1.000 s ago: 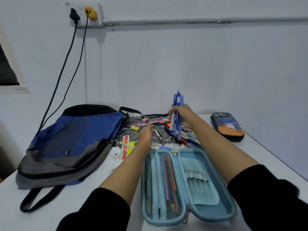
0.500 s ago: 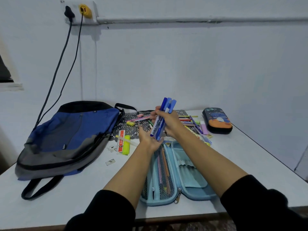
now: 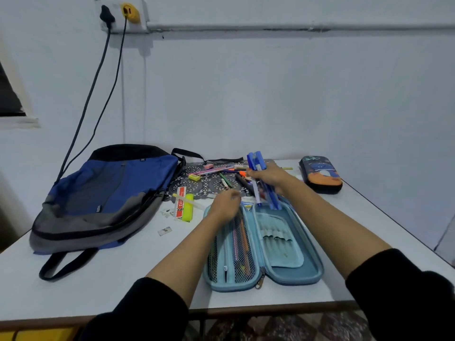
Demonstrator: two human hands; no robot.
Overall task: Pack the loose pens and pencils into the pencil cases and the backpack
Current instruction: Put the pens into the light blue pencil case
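Note:
A light blue pencil case lies open on the white table, with several pens behind its mesh pocket on the left half. My right hand grips a bundle of blue pens, their lower ends over the case's far right end. My left hand hovers at the far end of the mesh pocket, fingers loosely curled, holding nothing that I can see. Loose pens and pencils lie on a dark lace mat behind the case. A blue and grey backpack lies flat at the left.
A second, dark pencil case with an orange print lies shut at the far right. A yellow highlighter, a red-and-white box and small scraps lie between backpack and open case. Two cables hang from a wall socket behind the backpack.
My right hand has tipped the blue pen bundle and lowered its ends toward the open case's right half. My left hand let go of the bundle and moved down to the mesh pocket.

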